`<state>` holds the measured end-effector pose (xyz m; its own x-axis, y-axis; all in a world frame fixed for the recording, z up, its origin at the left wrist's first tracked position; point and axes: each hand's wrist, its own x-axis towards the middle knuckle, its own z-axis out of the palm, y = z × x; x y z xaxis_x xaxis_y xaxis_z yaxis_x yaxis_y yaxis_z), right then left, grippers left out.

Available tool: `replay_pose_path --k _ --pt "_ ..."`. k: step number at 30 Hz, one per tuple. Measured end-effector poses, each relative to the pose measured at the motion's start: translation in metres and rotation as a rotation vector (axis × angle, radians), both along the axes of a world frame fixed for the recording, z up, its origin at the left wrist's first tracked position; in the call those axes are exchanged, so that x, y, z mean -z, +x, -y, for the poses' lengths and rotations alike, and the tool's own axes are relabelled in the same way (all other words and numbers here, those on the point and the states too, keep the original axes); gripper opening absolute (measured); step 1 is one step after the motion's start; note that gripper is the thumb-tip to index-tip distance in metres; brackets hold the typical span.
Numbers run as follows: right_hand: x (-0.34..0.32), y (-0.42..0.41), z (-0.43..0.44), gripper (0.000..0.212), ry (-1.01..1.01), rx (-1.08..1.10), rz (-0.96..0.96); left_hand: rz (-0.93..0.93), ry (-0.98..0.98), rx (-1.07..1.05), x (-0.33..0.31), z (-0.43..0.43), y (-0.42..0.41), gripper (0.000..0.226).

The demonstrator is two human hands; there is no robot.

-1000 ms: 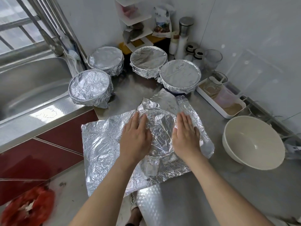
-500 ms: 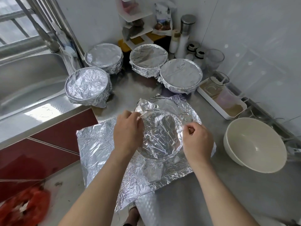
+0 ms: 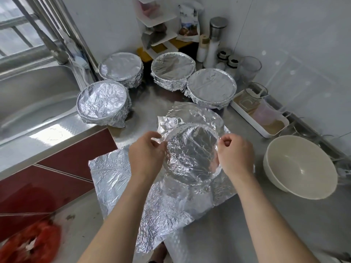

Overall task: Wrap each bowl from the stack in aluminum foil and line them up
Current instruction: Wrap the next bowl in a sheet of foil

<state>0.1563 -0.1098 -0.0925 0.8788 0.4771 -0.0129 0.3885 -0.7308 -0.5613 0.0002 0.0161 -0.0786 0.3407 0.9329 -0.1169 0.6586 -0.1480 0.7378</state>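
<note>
A bowl (image 3: 191, 154) sits in the middle of the steel counter under a crumpled sheet of aluminum foil (image 3: 114, 179) that spreads out to the left and front. My left hand (image 3: 147, 152) pinches the foil at the bowl's left rim. At the right rim, my right hand (image 3: 234, 154) pinches the foil with curled fingers. Several foil-wrapped bowls stand behind: one near the sink (image 3: 103, 103), one at the back left (image 3: 121, 68), one at the back middle (image 3: 172, 68) and one to its right (image 3: 211, 88). A bare cream bowl (image 3: 300, 168) stands at the right.
The sink (image 3: 28, 95) lies at the left. A white tray (image 3: 266, 118) with a jug stands by the right wall. Bottles and jars (image 3: 214, 40) and a small white shelf (image 3: 157, 21) fill the back corner. The foil overhangs the counter's front edge.
Both hands lay flat on the foil over the bowl a second ago. They have moved apart to the rim and curled, and now pinch the foil at its two sides.
</note>
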Motion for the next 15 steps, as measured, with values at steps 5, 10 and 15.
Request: replay_pose_path --k 5,10,15 --pt "-0.020 0.019 -0.025 0.014 -0.051 -0.181 0.070 -0.048 -0.019 0.008 -0.013 0.023 -0.015 0.018" --pt "-0.015 0.014 -0.057 0.024 -0.069 -0.344 0.042 -0.048 -0.122 -0.044 -0.001 0.043 -0.026 0.014" --pt "-0.017 0.007 -0.084 0.029 -0.054 -0.445 0.061 0.145 -0.323 -0.194 0.004 0.060 -0.032 0.020"
